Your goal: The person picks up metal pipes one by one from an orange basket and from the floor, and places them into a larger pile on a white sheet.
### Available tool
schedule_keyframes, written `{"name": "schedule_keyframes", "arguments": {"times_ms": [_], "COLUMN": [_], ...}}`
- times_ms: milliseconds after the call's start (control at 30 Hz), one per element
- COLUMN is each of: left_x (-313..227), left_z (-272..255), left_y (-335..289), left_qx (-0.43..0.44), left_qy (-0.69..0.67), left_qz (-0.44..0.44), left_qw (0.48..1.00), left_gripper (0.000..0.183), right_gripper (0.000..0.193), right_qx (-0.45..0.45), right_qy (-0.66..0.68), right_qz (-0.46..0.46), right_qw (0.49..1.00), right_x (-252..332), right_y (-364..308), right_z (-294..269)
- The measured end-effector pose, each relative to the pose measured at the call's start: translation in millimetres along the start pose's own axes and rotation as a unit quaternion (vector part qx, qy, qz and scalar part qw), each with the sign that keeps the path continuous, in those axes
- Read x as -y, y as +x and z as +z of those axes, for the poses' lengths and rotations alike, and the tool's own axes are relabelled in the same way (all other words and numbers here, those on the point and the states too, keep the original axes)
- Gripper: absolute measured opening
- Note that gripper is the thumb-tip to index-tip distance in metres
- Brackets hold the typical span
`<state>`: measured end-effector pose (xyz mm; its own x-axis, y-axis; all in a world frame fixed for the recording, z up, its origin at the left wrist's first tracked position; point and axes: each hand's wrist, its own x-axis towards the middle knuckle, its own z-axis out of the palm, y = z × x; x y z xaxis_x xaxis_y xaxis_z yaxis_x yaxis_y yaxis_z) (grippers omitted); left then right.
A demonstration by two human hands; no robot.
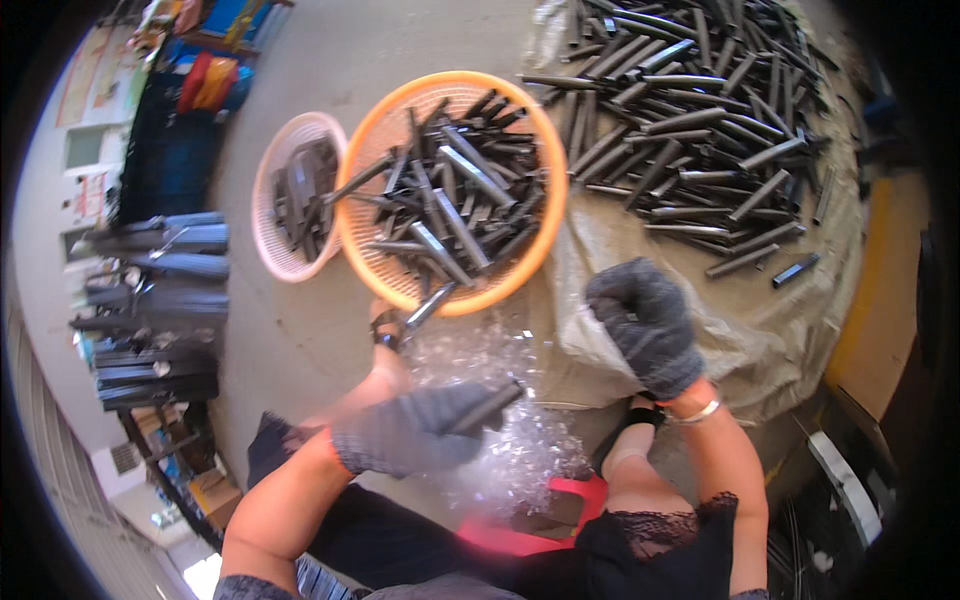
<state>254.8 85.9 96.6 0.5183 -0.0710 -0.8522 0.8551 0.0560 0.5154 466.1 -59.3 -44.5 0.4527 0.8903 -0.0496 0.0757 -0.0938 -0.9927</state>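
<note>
Knit-gloved left hand (415, 430) grips dark metal tube (492, 405).

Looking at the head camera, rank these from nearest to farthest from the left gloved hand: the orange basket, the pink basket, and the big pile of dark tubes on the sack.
From the left hand:
1. Orange basket, straight ahead of the hand, full of dark tubes.
2. Pink basket, ahead and to the left, beside the orange one.
3. Pile of dark tubes, far ahead to the right on the sack.
</note>
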Motion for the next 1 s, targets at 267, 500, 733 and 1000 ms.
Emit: {"name": "schedule_keyframes", "arguments": {"times_ms": [267,500,733,1000], "left_x": [23,66,21,19], "left_z": [-18,-46,-17,-5], "left_y": [7,4,12,-1], "left_qx": [-0.294,-0.427,-0.324,-0.354], "left_qy": [-0.307,-0.190,-0.339,0.042], "left_qz": [0.049,0.225,0.143,0.189], "left_qw": [0.904,0.855,0.872,0.915], "left_gripper": [0.045,0.045,0.045,0.046], "right_gripper": [0.011,0.017,0.027,0.024], "right_qx": [0.086,-0.074,0.007,0.059], "right_qy": [0.087,-0.456,-0.651,-0.411], "right_qz": [0.153,0.015,0.131,-0.094], "right_qw": [0.981,0.887,0.748,0.905], "right_x": [-53,-124,-167,-68], "right_y": [-24,2,26,2], "right_z": [-12,-78,-109,-46]}}
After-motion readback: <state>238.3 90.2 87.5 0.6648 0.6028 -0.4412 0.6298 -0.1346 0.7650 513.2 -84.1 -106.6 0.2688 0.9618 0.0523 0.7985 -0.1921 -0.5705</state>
